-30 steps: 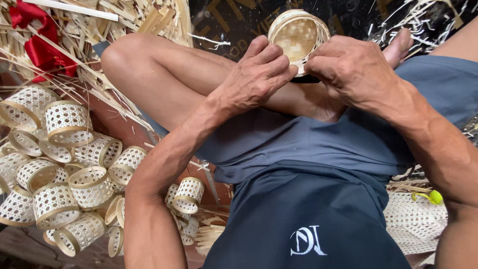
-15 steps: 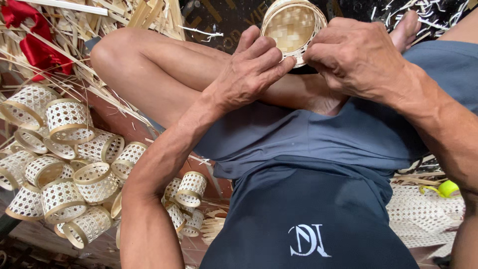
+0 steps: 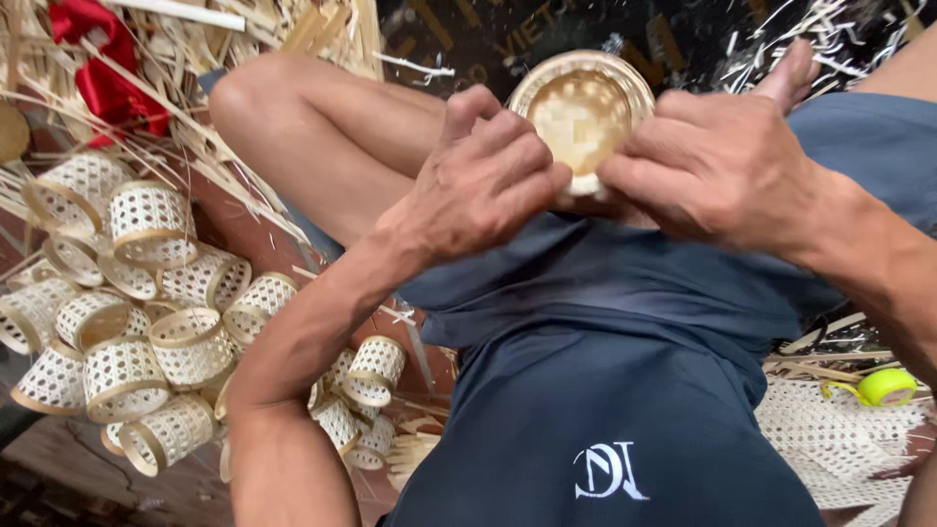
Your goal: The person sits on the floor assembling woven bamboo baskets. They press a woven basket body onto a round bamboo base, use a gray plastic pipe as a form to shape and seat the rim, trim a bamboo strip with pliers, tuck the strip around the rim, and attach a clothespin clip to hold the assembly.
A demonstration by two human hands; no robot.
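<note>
Here a small round basket (image 3: 583, 115) sits between both hands, held up over the person's lap with its open mouth facing the camera, so the woven bottom shows inside the pale rim. The left hand (image 3: 483, 185) grips its lower left edge, fingers curled tight and knuckles up. The right hand (image 3: 712, 166) pinches the lower right edge, thumb and fingers closed on the rim. Both hands rest just above the dark blue shorts (image 3: 625, 293). A bare knee (image 3: 264, 93) rises to the left of the basket. Beyond it, on the floor at left, lies a heap of woven rings (image 3: 146, 322), open at both ends. A red cloth (image 3: 102, 68) lies among straw at the top left corner. A yellow tape roll (image 3: 883, 387) sits on a woven mat (image 3: 839, 439) at the right edge.
</note>
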